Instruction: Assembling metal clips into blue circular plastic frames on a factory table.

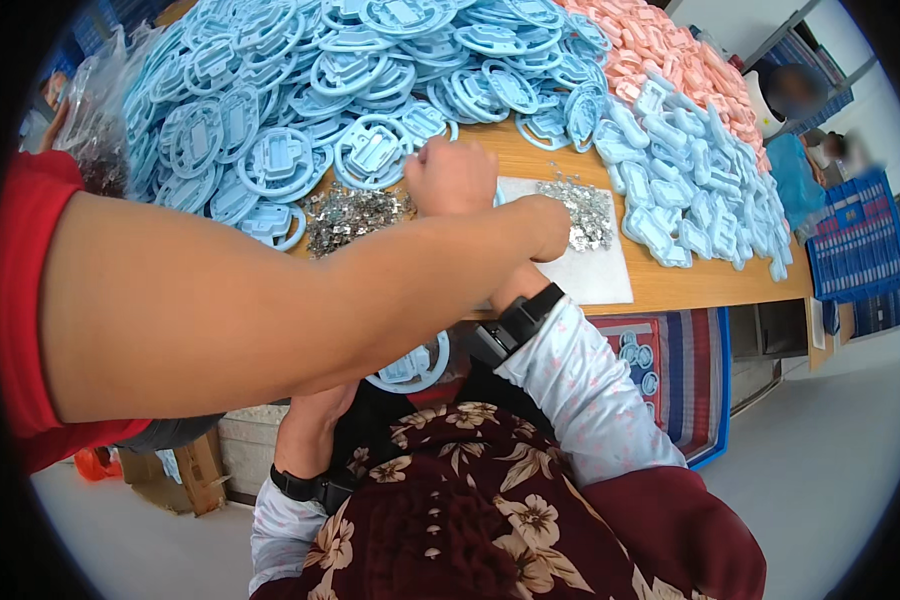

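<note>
A co-worker's bare arm (300, 310) in a red sleeve crosses in front of me, hiding parts of both my hands. My right hand (452, 178) shows beyond that arm, curled closed at the edge of the light-blue ring-shaped plastic parts (372, 152); anything inside it is hidden. Below the arm, my left hand (335, 402) shows only at its wrist end, its fingers covered. Near it a light-blue ring part (410, 368) is partly visible above my lap. The co-worker's hand (545, 226) touches or hovers by small silvery metal pieces (588, 212) on a white sheet (595, 278).
Darker small metal pieces (345, 218) lie on the wooden table (690, 287). Light-blue oblong parts (670, 185) and pink ones (660, 55) are heaped at the right. A blue-rimmed, striped container (695, 380) stands below the table edge. A cardboard box (185, 475) sits lower left.
</note>
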